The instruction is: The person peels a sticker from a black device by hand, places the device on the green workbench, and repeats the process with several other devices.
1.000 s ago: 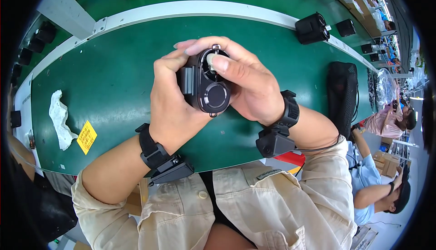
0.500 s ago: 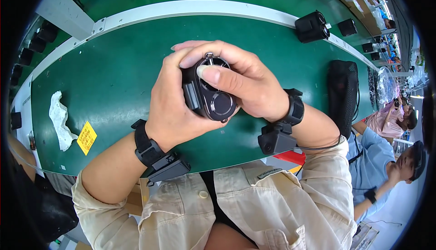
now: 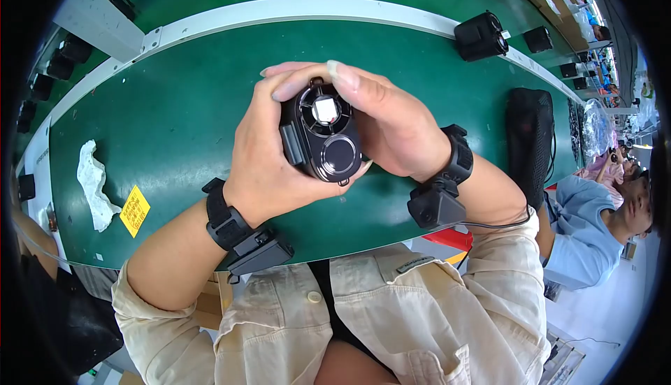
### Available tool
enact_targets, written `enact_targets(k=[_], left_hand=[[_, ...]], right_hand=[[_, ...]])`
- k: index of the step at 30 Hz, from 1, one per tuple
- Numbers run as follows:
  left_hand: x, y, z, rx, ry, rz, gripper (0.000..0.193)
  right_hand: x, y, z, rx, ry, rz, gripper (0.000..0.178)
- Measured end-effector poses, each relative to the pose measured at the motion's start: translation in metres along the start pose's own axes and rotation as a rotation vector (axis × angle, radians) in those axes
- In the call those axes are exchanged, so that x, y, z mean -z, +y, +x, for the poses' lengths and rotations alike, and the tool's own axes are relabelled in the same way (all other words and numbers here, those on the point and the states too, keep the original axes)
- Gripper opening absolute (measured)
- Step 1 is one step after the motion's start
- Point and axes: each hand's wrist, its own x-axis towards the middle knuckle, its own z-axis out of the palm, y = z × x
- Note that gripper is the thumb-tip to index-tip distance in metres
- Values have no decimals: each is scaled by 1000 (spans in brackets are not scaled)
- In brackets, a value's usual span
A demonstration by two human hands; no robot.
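Device (image 3: 320, 140) held by both hands above the table (image 3: 168, 133): slip and contact hazards.
The left hand (image 3: 258, 158) grips the left and near sides; the right hand (image 3: 402, 123) wraps its fingers around the far side, thumb raised clear of the round opening (image 3: 306, 114). Palm contact on the right is partly hidden. If the left grip slackens, the smooth casing may turn or drop, since the right thumb does not clamp it. A thumb lowered carelessly into the opening may smear or shift the white square (image 3: 325, 110) inside.
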Motion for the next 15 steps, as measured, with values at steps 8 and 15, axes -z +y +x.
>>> enact_targets(k=[8, 15], left_hand=[[-1, 1, 5, 3, -54, 1, 88], [4, -4, 2, 90, 18, 152, 101]], right_hand=[[4, 1, 0, 87, 7, -164, 28], [80, -37, 48, 254, 339, -257, 29]])
